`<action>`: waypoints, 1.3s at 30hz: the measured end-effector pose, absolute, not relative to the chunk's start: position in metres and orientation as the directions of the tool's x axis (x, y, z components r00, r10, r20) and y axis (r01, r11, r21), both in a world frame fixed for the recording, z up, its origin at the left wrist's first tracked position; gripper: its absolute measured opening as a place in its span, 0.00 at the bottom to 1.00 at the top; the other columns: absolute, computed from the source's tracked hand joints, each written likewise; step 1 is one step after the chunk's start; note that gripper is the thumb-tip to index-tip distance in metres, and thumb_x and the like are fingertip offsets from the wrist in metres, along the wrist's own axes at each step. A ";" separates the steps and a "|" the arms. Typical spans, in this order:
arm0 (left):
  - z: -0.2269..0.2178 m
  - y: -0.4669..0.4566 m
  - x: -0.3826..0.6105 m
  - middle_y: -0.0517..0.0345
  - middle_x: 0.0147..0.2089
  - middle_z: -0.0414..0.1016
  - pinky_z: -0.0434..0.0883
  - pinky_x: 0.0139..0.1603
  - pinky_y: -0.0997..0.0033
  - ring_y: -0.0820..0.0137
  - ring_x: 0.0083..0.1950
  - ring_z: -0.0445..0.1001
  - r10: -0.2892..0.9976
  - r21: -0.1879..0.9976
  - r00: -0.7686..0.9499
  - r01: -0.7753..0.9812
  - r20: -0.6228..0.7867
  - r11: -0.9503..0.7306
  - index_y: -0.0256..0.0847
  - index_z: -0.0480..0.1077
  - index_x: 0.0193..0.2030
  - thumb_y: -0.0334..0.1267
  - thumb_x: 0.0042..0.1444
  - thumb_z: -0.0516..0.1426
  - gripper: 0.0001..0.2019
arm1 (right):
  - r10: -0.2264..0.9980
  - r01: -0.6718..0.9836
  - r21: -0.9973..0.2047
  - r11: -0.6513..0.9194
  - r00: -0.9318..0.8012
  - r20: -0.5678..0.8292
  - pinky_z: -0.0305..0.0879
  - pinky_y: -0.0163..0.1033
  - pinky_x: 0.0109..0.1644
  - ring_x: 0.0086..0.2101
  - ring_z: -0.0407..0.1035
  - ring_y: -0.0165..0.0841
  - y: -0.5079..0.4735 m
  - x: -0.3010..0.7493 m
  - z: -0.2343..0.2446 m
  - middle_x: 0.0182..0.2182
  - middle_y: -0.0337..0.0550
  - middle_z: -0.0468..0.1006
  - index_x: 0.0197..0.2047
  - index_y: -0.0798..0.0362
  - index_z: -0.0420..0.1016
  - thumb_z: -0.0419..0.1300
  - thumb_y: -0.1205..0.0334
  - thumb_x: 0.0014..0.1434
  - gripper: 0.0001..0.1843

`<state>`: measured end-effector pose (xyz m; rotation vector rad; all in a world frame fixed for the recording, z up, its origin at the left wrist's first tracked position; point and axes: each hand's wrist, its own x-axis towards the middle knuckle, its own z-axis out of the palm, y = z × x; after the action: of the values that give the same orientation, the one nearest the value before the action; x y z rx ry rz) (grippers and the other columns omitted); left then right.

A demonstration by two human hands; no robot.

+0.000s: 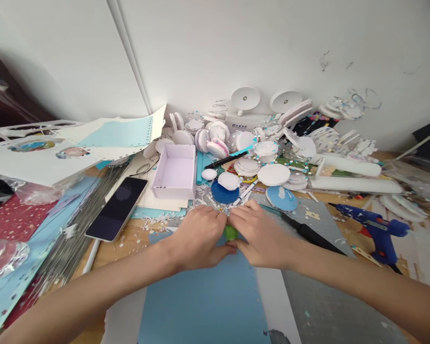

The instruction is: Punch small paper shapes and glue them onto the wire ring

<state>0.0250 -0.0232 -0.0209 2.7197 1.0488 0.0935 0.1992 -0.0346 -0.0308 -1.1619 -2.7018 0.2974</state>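
Note:
My left hand [199, 235] and my right hand [258, 233] meet at the middle of the table, fingers curled inward, both closed around a small green object [231, 232] that shows only between them. What the green object is I cannot make out. The hands rest over a large blue paper sheet [204, 296] that lies toward me. A blue disc [223, 193] and several white foam discs [273, 174] lie just beyond my fingers.
A dark phone [116, 208] lies at left beside an open white box [175, 172]. A blue glue gun [374, 228] sits at right, a black knife [310, 234] near my right wrist. Paper sheets [68, 148] pile at left; white rolls [351, 184] and scraps crowd the back.

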 end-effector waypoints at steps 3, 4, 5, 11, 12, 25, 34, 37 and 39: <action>-0.021 -0.022 0.024 0.49 0.33 0.74 0.70 0.36 0.59 0.57 0.34 0.73 0.648 0.241 0.762 0.631 -0.012 -0.738 0.35 0.66 0.33 0.48 0.55 0.56 0.15 | 0.730 0.687 -0.269 0.675 -0.674 0.109 0.49 0.42 0.40 0.33 0.59 0.35 -0.035 0.200 -0.033 0.31 0.44 0.69 0.29 0.56 0.64 0.58 0.65 0.54 0.05; -0.019 -0.021 0.023 0.49 0.33 0.74 0.70 0.37 0.59 0.57 0.35 0.73 0.645 0.236 0.764 0.631 -0.020 -0.739 0.36 0.66 0.33 0.48 0.56 0.56 0.15 | 0.735 0.689 -0.279 0.669 -0.671 0.103 0.49 0.42 0.40 0.33 0.60 0.35 -0.034 0.200 -0.034 0.31 0.44 0.69 0.29 0.56 0.64 0.58 0.65 0.54 0.06; -0.017 -0.021 0.023 0.48 0.34 0.75 0.70 0.37 0.59 0.57 0.36 0.74 0.643 0.228 0.765 0.632 -0.034 -0.741 0.36 0.66 0.34 0.49 0.56 0.55 0.15 | 0.740 0.694 -0.289 0.660 -0.666 0.090 0.49 0.42 0.41 0.33 0.60 0.35 -0.033 0.200 -0.034 0.31 0.44 0.70 0.29 0.56 0.64 0.58 0.64 0.55 0.06; -0.007 -0.015 0.014 0.50 0.33 0.76 0.69 0.32 0.64 0.57 0.35 0.76 0.627 0.159 0.757 0.652 -0.183 -0.741 0.36 0.68 0.38 0.43 0.57 0.58 0.11 | 0.753 0.697 -0.347 0.628 -0.657 0.043 0.48 0.42 0.43 0.38 0.63 0.37 -0.026 0.207 -0.031 0.34 0.43 0.72 0.36 0.56 0.68 0.61 0.58 0.56 0.10; -0.007 -0.013 0.011 0.51 0.32 0.76 0.68 0.31 0.65 0.57 0.35 0.76 0.625 0.137 0.756 0.652 -0.194 -0.746 0.37 0.68 0.36 0.39 0.58 0.56 0.07 | 0.755 0.698 -0.350 0.625 -0.654 0.044 0.48 0.42 0.43 0.39 0.63 0.37 -0.026 0.210 -0.031 0.35 0.43 0.72 0.37 0.56 0.68 0.61 0.57 0.56 0.11; -0.008 -0.018 0.022 0.50 0.38 0.75 0.69 0.40 0.61 0.57 0.41 0.74 0.630 0.298 0.774 0.617 -0.063 -0.728 0.36 0.67 0.38 0.51 0.48 0.62 0.20 | 0.727 0.688 -0.261 0.677 -0.680 0.097 0.48 0.43 0.40 0.34 0.61 0.36 -0.034 0.210 -0.032 0.31 0.44 0.71 0.30 0.56 0.67 0.59 0.61 0.55 0.08; -0.016 -0.019 0.026 0.49 0.37 0.75 0.69 0.38 0.63 0.58 0.38 0.74 0.620 0.302 0.784 0.601 -0.042 -0.740 0.36 0.65 0.35 0.48 0.54 0.59 0.15 | 0.706 0.668 -0.248 0.702 -0.699 0.117 0.50 0.43 0.40 0.32 0.60 0.34 -0.035 0.210 -0.035 0.30 0.44 0.69 0.29 0.56 0.65 0.55 0.65 0.56 0.05; -0.013 -0.018 0.019 0.49 0.38 0.77 0.70 0.36 0.63 0.57 0.38 0.76 0.627 0.284 0.767 0.638 -0.141 -0.716 0.36 0.66 0.45 0.44 0.57 0.57 0.14 | 0.731 0.686 -0.311 0.658 -0.681 0.044 0.51 0.43 0.41 0.34 0.62 0.35 -0.031 0.214 -0.033 0.32 0.43 0.70 0.31 0.56 0.66 0.59 0.60 0.56 0.08; -0.013 -0.018 0.013 0.52 0.38 0.78 0.70 0.36 0.65 0.58 0.39 0.77 0.636 0.296 0.748 0.662 -0.191 -0.689 0.40 0.65 0.51 0.37 0.58 0.55 0.14 | 0.766 0.704 -0.373 0.605 -0.643 0.029 0.52 0.42 0.42 0.37 0.62 0.36 -0.028 0.218 -0.031 0.34 0.43 0.71 0.35 0.55 0.68 0.60 0.59 0.56 0.09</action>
<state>0.0131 -0.0178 -0.0129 2.6015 1.0012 -0.1036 0.2178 -0.0276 -0.0306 -1.2237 -2.6442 0.4938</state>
